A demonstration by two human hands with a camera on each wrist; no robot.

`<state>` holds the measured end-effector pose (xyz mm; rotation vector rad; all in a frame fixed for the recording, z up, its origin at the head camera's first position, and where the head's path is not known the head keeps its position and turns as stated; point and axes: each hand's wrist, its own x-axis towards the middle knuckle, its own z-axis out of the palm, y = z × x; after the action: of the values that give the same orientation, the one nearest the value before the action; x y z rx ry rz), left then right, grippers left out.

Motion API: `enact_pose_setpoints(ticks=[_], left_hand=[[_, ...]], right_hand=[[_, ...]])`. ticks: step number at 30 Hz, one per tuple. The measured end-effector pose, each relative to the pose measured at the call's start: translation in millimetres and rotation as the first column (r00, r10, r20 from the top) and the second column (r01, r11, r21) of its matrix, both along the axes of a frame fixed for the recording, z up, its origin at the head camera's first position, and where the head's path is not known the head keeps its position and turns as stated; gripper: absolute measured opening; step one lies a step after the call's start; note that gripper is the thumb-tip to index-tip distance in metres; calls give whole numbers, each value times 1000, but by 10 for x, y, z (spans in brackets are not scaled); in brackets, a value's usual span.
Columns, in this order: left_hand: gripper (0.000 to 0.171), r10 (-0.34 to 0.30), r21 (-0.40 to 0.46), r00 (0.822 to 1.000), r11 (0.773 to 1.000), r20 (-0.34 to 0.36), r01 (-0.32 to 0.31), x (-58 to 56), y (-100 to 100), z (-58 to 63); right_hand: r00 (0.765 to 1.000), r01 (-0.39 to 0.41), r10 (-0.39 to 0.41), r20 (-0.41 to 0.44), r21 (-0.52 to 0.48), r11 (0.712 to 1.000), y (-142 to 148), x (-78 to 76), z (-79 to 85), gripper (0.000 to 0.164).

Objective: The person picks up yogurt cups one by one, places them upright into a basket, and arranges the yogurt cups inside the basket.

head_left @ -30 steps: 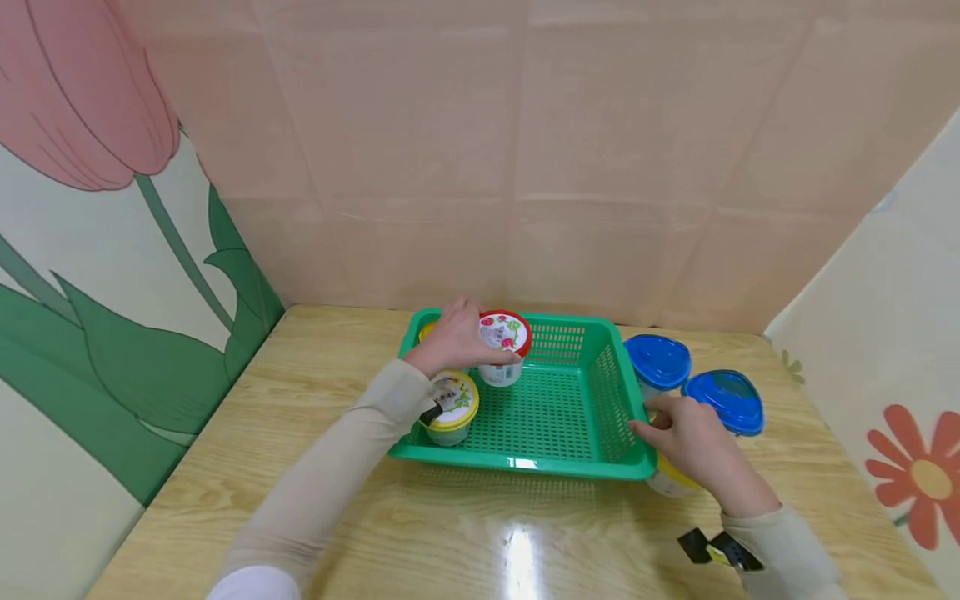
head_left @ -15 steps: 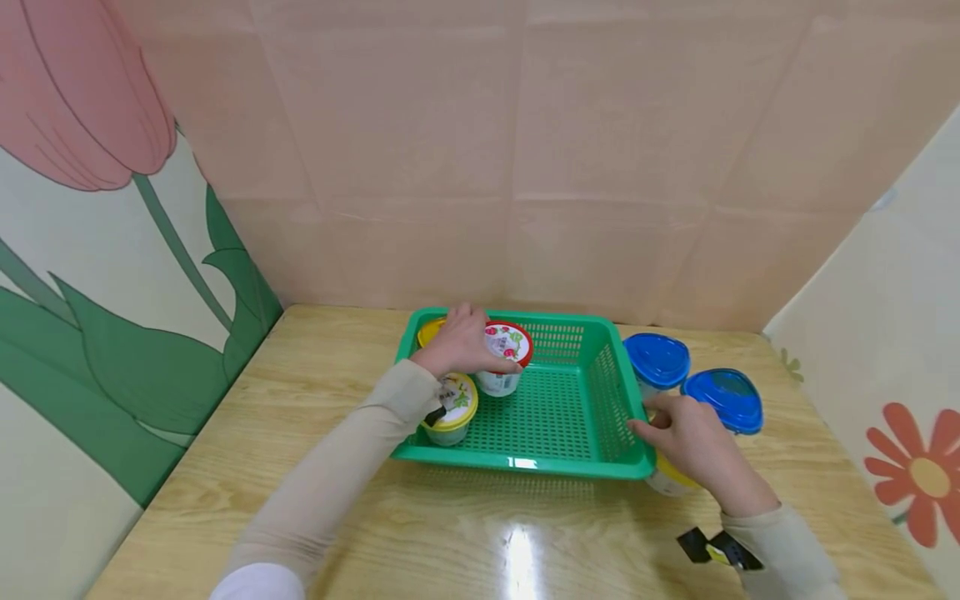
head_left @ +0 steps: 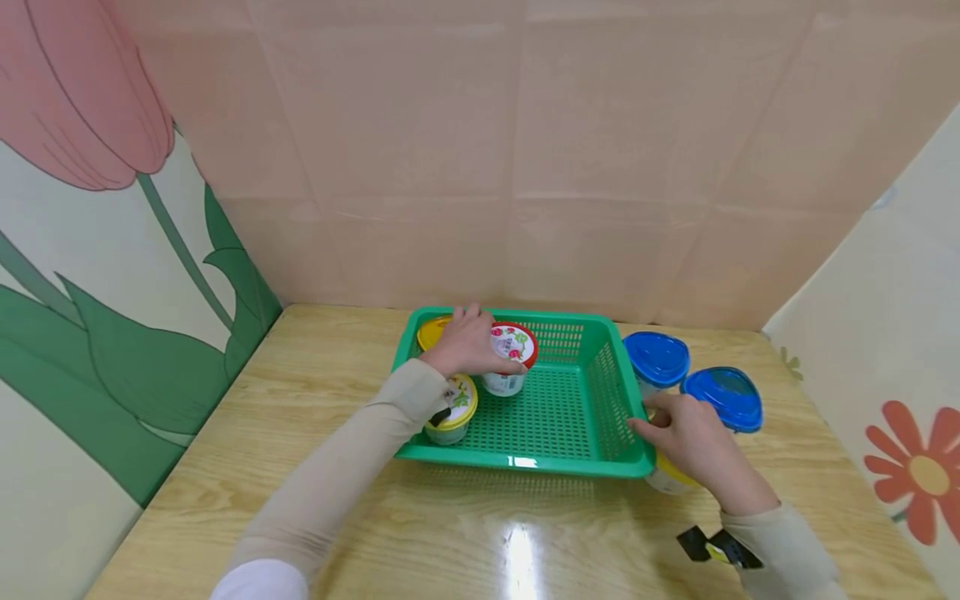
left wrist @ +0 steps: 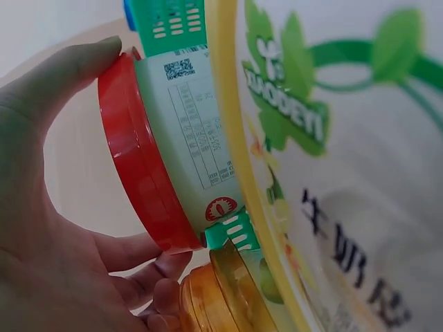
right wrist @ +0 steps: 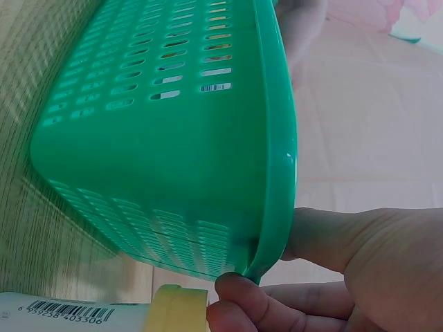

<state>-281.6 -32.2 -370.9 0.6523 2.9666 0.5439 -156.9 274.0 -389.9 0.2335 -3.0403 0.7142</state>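
My left hand holds a white tub with a red lid inside the green plastic basket. In the left wrist view, thumb and fingers span the red lid. Close by in the basket stand a tub with a yellow lid and, at the back left, a container with an orange-yellow lid, partly hidden by the hand. My right hand pinches the basket's right rim, thumb on one side and fingers on the other.
Outside the basket's right side are two containers with blue lids. Another tub with a yellow lid stands under the right hand, mostly covered. A wall rises behind the wooden table.
My left hand has lowered the red-lidded tub in the basket and shifted it slightly right. The orange-yellow lid shows more now. The right hand stays at the rim.
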Motion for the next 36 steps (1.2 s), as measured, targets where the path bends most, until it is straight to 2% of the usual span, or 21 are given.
enact_pose_setpoints(ticks=[6, 16, 29, 36], left_hand=[[77, 16, -42, 1000, 999, 0, -15, -7, 24, 4], [79, 29, -128, 1000, 991, -12, -30, -9, 77, 0], [78, 45, -170, 999, 984, -9, -46, -6, 102, -2], [83, 34, -255, 999, 966, -9, -35, -17, 129, -10]], right_hand=[[1000, 4, -4, 1, 2, 1000, 1, 8, 11, 35], [1000, 7, -7, -8, 5, 1000, -7, 15, 8, 30], [1000, -6, 6, 5, -10, 1000, -8, 19, 22, 31], [1000, 3, -3, 6, -4, 1000, -11, 22, 28, 33]])
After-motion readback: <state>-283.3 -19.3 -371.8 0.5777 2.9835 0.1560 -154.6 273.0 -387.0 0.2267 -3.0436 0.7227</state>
